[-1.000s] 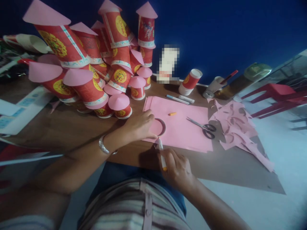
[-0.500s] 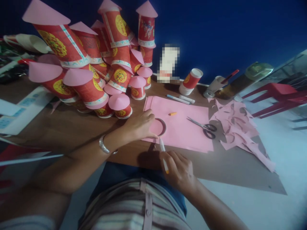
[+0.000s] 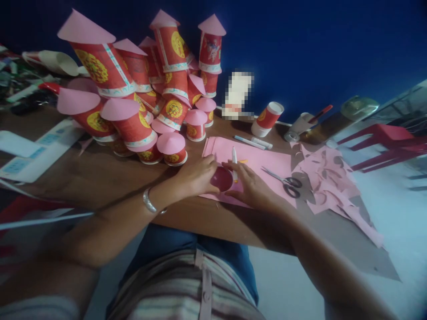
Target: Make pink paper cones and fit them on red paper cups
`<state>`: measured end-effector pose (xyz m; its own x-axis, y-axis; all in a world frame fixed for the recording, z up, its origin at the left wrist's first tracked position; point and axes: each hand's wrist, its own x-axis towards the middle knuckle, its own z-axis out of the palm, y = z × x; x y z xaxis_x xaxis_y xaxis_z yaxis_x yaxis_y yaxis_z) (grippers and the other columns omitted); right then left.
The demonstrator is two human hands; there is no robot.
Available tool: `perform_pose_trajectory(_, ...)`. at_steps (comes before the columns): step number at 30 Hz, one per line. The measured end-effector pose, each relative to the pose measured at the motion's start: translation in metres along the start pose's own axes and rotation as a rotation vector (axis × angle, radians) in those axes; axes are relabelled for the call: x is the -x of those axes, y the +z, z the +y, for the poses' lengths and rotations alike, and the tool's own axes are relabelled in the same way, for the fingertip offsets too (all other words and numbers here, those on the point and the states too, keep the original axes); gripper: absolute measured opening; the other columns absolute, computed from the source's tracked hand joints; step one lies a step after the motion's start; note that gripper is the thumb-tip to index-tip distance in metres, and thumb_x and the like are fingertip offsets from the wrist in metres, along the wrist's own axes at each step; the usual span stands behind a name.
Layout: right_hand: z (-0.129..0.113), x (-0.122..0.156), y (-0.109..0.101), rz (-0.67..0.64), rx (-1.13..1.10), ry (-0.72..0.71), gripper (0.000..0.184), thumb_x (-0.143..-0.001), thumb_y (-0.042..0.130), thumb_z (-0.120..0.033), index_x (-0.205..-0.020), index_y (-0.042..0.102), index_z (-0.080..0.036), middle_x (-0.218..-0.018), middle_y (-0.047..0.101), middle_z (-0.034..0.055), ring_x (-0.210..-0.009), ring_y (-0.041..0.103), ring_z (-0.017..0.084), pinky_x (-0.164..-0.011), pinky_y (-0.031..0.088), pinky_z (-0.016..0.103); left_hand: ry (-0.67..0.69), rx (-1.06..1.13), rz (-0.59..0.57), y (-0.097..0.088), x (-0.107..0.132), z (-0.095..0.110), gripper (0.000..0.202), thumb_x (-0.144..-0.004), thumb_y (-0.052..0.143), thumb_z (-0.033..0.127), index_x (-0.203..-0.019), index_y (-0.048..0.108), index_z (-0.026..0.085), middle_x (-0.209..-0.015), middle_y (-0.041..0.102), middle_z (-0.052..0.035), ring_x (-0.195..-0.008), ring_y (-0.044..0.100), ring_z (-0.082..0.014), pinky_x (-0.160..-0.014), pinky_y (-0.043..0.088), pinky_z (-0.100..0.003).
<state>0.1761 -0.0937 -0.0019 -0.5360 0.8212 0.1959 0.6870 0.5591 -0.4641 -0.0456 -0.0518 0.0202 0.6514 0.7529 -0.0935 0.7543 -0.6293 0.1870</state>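
My left hand (image 3: 200, 175) curls around the left side of a round, ring-like object (image 3: 221, 179) with a dark reddish inside, on the pink paper sheets (image 3: 267, 156). Thumb and fingers of my right hand (image 3: 248, 184) close in at its right edge. A white marker (image 3: 234, 155) with an orange end runs through the fingers of my right hand, its white end pointing away from me. Partly behind it lies the orange cap (image 3: 243, 161). Black-handled scissors (image 3: 283, 180) rest on the paper to the right.
Red paper-cup towers with pink cone tops (image 3: 133, 120) crowd the table's left side. Pink paper scraps (image 3: 328, 175) are heaped at right. Two more markers (image 3: 250, 142), a red cup (image 3: 267, 119), a cup with a red pen (image 3: 302, 124) and a large bottle (image 3: 343, 118) stand or lie behind.
My right hand has moved up and forward from the table edge to the ring's right side. The marker has turned away from the ring's lower edge. My left hand stays at the ring.
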Motion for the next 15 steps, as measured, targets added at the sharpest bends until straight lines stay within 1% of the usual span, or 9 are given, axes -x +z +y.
perform_pose_trajectory(3,0.005,-0.008,0.006,-0.031,0.020,-0.047,0.077,-0.087,0.077,-0.027,-0.153,0.038,-0.024,-0.140,0.060,0.0203,-0.130,0.059,0.037,-0.102,0.054,0.059,0.001,0.010,0.008,0.003,0.000,-0.002,0.068,-0.076,0.082,0.053,-0.126,0.060,0.011,-0.130,0.061,-0.0148,-0.117,0.063,-0.0301,-0.090,0.051,-0.035)
perform_pose_trajectory(5,0.004,-0.011,0.006,-0.039,0.031,-0.064,0.076,-0.086,0.077,-0.026,-0.152,0.039,-0.024,-0.138,0.061,0.0203,-0.128,0.061,0.037,-0.100,0.055,0.058,0.010,0.012,0.015,0.004,0.000,-0.003,0.066,-0.077,0.081,0.054,-0.123,0.062,0.011,-0.130,0.061,-0.0152,-0.117,0.063,-0.0304,-0.090,0.051,-0.035)
perform_pose_trajectory(8,0.003,-0.013,0.005,-0.055,0.030,-0.078,0.074,-0.085,0.079,-0.027,-0.149,0.042,-0.022,-0.136,0.062,0.0209,-0.125,0.062,0.038,-0.099,0.056,0.057,0.018,0.016,0.019,0.005,-0.001,-0.004,0.059,-0.077,0.081,0.053,-0.116,0.065,0.012,-0.120,0.064,-0.0132,-0.108,0.066,-0.0294,-0.085,0.052,-0.036)
perform_pose_trajectory(10,0.004,-0.014,0.004,-0.069,0.026,-0.082,0.071,-0.085,0.079,-0.028,-0.147,0.044,-0.021,-0.136,0.061,0.0220,-0.125,0.062,0.038,-0.099,0.055,0.057,0.028,0.019,0.027,0.005,-0.001,-0.004,0.061,-0.076,0.082,0.054,-0.117,0.065,0.012,-0.116,0.064,-0.0120,-0.105,0.066,-0.0295,-0.082,0.052,-0.036)
perform_pose_trajectory(13,0.005,-0.015,0.003,-0.074,0.013,-0.067,0.069,-0.084,0.079,-0.027,-0.145,0.046,-0.020,-0.136,0.062,0.0214,-0.124,0.062,0.037,-0.099,0.055,0.057,0.037,0.024,0.043,0.005,-0.001,-0.005,0.066,-0.075,0.082,0.056,-0.122,0.065,0.013,-0.117,0.063,-0.0128,-0.103,0.067,-0.0293,-0.078,0.051,-0.035)
perform_pose_trajectory(15,0.006,-0.015,0.004,-0.078,0.003,-0.056,0.069,-0.084,0.079,-0.024,-0.144,0.047,-0.022,-0.136,0.062,0.0197,-0.123,0.063,0.035,-0.099,0.055,0.056,0.031,0.035,0.028,0.004,0.000,-0.007,0.067,-0.075,0.081,0.058,-0.122,0.066,0.013,-0.117,0.064,-0.0125,-0.099,0.067,-0.0278,-0.076,0.050,-0.034)
